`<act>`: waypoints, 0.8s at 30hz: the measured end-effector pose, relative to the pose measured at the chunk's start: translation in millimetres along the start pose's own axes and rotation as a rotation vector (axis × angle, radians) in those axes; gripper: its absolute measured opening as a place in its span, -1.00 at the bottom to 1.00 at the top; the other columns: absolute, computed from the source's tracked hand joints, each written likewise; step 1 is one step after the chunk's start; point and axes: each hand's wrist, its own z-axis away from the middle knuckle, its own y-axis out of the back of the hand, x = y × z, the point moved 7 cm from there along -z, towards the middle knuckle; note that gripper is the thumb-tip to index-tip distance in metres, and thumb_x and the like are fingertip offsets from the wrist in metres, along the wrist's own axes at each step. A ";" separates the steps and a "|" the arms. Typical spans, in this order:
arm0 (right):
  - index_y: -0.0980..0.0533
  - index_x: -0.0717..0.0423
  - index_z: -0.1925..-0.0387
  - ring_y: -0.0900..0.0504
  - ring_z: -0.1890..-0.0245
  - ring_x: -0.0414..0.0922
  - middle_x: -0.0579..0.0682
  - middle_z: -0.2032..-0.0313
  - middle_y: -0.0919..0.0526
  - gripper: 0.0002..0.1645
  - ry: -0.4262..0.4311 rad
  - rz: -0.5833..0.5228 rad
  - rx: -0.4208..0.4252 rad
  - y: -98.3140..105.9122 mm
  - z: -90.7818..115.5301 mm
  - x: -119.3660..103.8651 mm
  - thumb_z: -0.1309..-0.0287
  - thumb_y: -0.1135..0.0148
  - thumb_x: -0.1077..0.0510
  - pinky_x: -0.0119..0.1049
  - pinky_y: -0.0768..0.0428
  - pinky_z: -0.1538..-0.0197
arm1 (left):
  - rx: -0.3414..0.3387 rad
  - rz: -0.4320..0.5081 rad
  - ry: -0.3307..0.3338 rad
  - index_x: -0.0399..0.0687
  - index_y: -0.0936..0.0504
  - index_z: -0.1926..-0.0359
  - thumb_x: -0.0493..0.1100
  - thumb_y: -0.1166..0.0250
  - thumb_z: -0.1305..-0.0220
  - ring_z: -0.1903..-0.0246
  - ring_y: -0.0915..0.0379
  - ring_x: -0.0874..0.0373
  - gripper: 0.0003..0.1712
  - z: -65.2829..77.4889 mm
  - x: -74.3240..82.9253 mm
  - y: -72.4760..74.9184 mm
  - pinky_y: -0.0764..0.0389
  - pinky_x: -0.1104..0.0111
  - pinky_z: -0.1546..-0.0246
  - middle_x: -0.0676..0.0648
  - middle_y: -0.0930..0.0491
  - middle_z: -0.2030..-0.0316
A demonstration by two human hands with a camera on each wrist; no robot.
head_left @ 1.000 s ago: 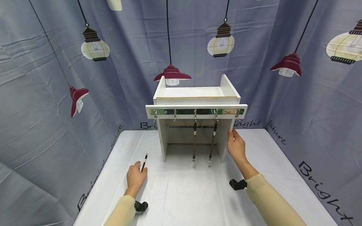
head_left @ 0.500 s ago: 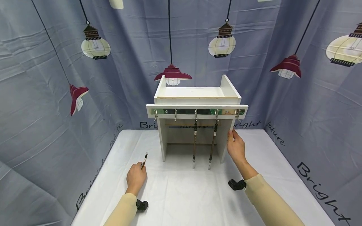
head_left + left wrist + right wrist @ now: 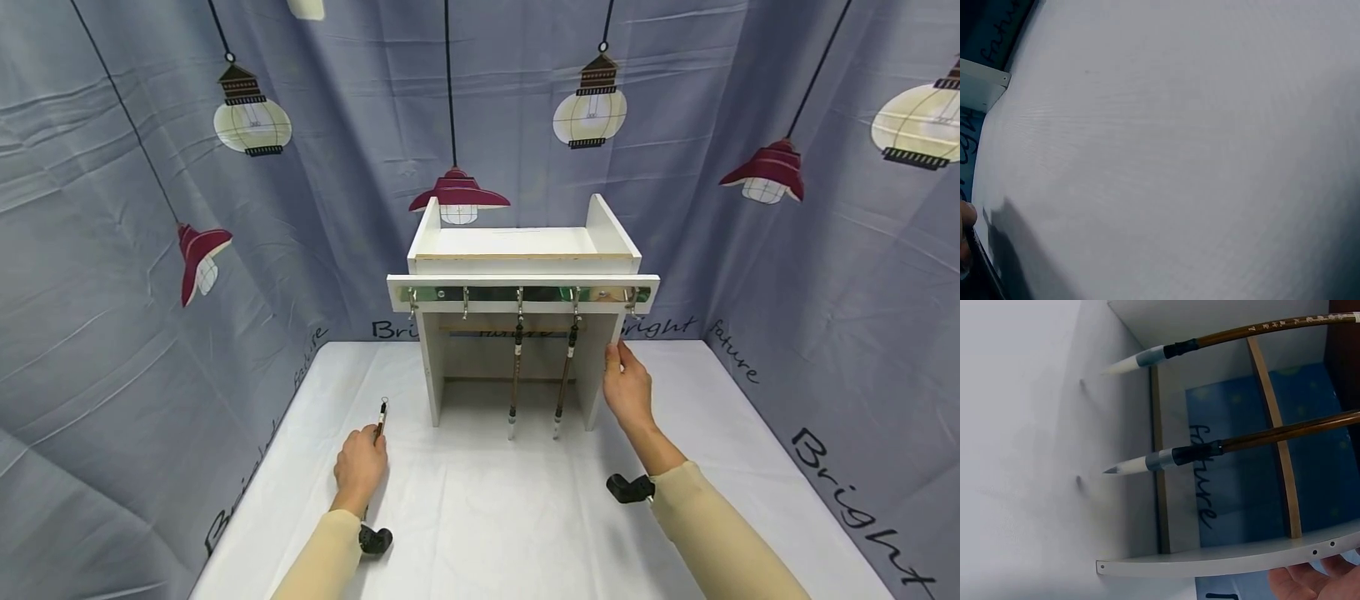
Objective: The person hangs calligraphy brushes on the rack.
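In the head view my left hand [image 3: 360,468] holds a calligraphy brush [image 3: 381,417] low over the white table, its looped top end pointing away from me. Only a fingertip [image 3: 967,214] and a dark length of that brush show at the edge of the left wrist view. My right hand [image 3: 628,387] grips the front edge of the right side panel of a white wooden rack [image 3: 525,265]. Two more calligraphy brushes, a middle one [image 3: 517,367] and a right one [image 3: 566,367], hang tips down from its hooks. Their pale bristles show in the right wrist view.
A rail [image 3: 480,295] with several metal hooks runs across the rack's front; the two left hooks and the far right one carry nothing. An open-topped shelf [image 3: 517,242] sits above. A grey-blue curtain [image 3: 360,167] surrounds the table [image 3: 465,517].
The brush in my left hand has shifted in the fingers; its looped end has moved slightly left and farther away. The hanging brushes sway slightly. My right hand stays on the side panel.
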 end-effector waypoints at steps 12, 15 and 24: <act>-0.19 0.20 -0.57 -0.35 -0.44 0.33 0.36 -0.44 -0.36 -0.23 -0.017 -0.011 -0.005 0.0 0.7 0.5 -0.64 0.32 -0.22 0.25 -0.33 -0.45 | 0.178 0.113 -0.076 -0.18 -0.64 -0.21 -0.10 -0.25 -0.47 0.49 -0.54 -0.08 -0.60 -5.6 29.5 39.1 -0.47 0.12 0.59 -0.20 -0.60 0.31; -0.21 0.20 -0.56 -0.34 -0.45 0.32 0.35 -0.44 -0.37 -0.24 -0.019 -0.011 0.003 0.7 0.7 0.6 -0.65 0.31 -0.21 0.24 -0.32 -0.46 | 0.221 0.138 -0.094 -0.14 -0.64 -0.22 -0.08 -0.25 -0.48 0.50 -0.50 -0.04 -0.61 -5.5 40.4 50.1 -0.41 0.20 0.59 -0.15 -0.58 0.33; -0.20 0.18 -0.56 -0.34 -0.45 0.33 0.34 -0.44 -0.37 -0.24 -0.030 -0.016 -0.015 0.5 1.4 -0.4 -0.64 0.32 -0.22 0.26 -0.33 -0.45 | 0.359 0.214 -0.172 -0.13 -0.62 -0.19 -0.12 -0.27 -0.47 0.50 -0.44 -0.01 -0.64 1.1 68.8 80.1 -0.41 0.17 0.51 -0.09 -0.54 0.38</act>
